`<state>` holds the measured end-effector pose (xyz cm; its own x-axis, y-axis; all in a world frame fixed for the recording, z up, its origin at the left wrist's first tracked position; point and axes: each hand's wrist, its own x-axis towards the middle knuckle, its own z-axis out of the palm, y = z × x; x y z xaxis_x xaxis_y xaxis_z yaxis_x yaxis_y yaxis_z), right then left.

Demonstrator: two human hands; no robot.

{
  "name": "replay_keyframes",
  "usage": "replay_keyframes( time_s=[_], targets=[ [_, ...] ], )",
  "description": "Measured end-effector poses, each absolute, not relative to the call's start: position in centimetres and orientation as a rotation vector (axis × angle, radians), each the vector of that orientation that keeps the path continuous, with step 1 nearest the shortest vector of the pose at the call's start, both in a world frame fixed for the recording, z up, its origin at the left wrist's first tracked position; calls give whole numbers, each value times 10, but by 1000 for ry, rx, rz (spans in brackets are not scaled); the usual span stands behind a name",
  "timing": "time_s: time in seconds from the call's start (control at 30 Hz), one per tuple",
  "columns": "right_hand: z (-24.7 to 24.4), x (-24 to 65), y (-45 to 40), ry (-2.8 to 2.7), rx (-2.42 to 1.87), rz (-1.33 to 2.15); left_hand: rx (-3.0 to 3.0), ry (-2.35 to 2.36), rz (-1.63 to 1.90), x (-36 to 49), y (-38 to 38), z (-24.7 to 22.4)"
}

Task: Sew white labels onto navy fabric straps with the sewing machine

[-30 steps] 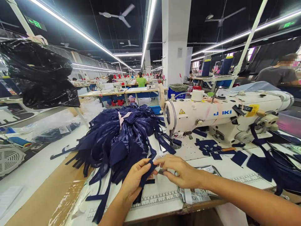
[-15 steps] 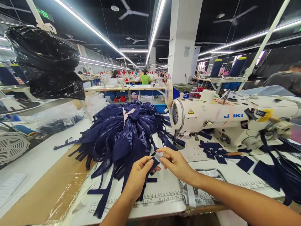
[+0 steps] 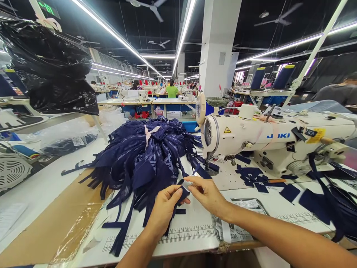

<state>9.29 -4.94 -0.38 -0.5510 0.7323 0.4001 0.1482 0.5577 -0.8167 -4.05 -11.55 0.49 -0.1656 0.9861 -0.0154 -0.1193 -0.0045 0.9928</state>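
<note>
My left hand (image 3: 166, 204) pinches a small navy fabric piece (image 3: 184, 192) between thumb and fingers, above the table's front part. Close beside it, my right hand (image 3: 205, 193) has thumb and index finger closed on a small pale label (image 3: 186, 184) at the fabric's upper edge. Behind both hands lies a big bundle of navy fabric strips (image 3: 145, 167), tied with a pale pink band (image 3: 150, 133). A white sewing machine (image 3: 251, 134) stands to the right, its needle area beyond my right hand.
A metal tray (image 3: 262, 209) with printed labels sits beneath my right forearm. Navy scraps (image 3: 251, 175) lie beside the machine. Brown cardboard (image 3: 52, 223) covers the table's left part. A black plastic bag (image 3: 50, 70) hangs at upper left. People sit at far tables.
The view has shifted slightly. The label between my fingers shows less of its surface, and my right fingertips have moved slightly left over it. Both hands keep their hold.
</note>
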Motion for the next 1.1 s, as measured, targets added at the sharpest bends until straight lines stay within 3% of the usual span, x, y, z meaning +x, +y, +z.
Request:
replay_keyframes(
  time_s=[0.6,1.1],
  targets=[
    [3,105,-38,-2182,-680,1142,1019,1278,1359,-42,-117,-4],
    [-10,93,-49,-2067,-678,1015,943,1232,1325,-41,-117,1]
  ],
)
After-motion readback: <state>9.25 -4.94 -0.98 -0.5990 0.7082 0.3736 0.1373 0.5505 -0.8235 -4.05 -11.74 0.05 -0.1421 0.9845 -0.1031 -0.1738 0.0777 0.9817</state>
